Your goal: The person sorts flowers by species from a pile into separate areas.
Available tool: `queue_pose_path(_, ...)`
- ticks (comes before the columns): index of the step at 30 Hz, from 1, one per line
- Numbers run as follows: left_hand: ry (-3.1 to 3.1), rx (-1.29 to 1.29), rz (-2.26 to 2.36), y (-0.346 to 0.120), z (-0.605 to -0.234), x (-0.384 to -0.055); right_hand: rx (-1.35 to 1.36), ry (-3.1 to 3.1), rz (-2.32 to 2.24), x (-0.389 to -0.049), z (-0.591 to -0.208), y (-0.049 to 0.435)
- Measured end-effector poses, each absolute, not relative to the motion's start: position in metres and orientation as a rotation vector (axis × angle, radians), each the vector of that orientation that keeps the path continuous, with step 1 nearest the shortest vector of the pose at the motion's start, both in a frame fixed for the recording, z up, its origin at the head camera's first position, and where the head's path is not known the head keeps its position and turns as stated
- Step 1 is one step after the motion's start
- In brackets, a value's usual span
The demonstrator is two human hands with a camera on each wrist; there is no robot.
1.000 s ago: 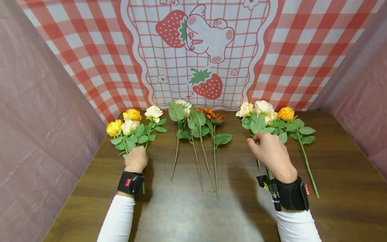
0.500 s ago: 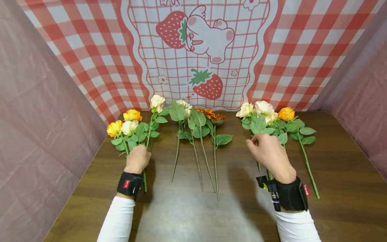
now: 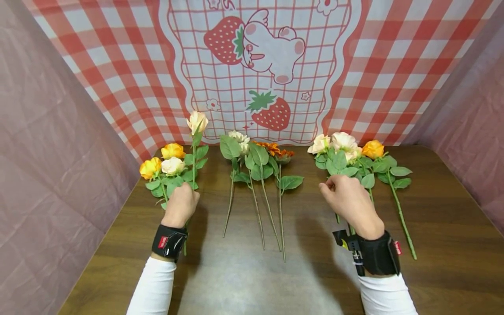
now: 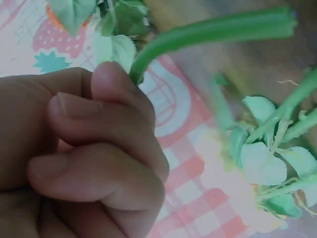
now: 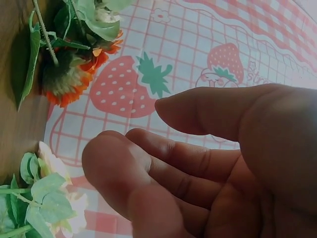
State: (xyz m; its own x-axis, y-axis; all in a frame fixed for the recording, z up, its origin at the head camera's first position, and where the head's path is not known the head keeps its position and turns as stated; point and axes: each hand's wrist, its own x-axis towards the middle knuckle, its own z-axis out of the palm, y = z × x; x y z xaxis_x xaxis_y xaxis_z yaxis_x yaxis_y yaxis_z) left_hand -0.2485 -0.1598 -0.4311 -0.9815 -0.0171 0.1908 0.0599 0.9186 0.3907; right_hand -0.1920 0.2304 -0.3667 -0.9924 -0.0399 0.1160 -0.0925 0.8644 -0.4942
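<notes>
My left hand [image 3: 181, 204] grips a pale peach rose [image 3: 197, 123] by its stem, the bloom raised above the far table edge. In the left wrist view the green stem [image 4: 218, 30] pokes out past the curled fingers [image 4: 119, 124]. Beside this hand lie two yellow-orange roses [image 3: 172, 151] and a cream rose [image 3: 173, 166]. Over the stems of the right-hand roses hovers my right hand [image 3: 352, 201], loosely bent and holding nothing. The right wrist view shows a gap between its thumb [image 5: 198, 111] and fingers. Below it are several pale roses [image 3: 343, 142] and one orange rose [image 3: 372, 149].
Mid-table [image 3: 236, 280], cream flowers [image 3: 240, 139] and orange flowers [image 3: 271, 147] lie with their stems toward me. A red checked cloth [image 3: 393, 65] with strawberries hangs behind the table, and pink drapes [image 3: 51, 153] flank it.
My left hand has lifted the pale peach rose upward from beside the others, and its bloom now stands more upright. The right hand has barely shifted.
</notes>
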Motion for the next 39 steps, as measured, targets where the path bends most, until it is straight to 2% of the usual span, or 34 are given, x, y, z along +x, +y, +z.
queue_pose_path(10, -2.736, -0.191, -0.689, -0.145, -0.410, -0.238, 0.145, -2.896, 0.786, -0.192, -0.368, 0.228)
queue_pose_path(26, -2.553, -0.452, -0.822, -0.113, -0.371, -0.201, 0.146, -2.901, 0.746, -0.190, -0.368, 0.219)
queue_pose_path(32, -2.476, -0.545, -0.880, -0.103, -0.363, -0.186, 0.245, -2.884, 0.843, -0.188, -0.367, 0.213)
queue_pose_path(39, -2.369, -0.761, -0.975, -0.083, -0.365, -0.172, 0.479, -2.792, 1.167, -0.180, -0.361, 0.199)
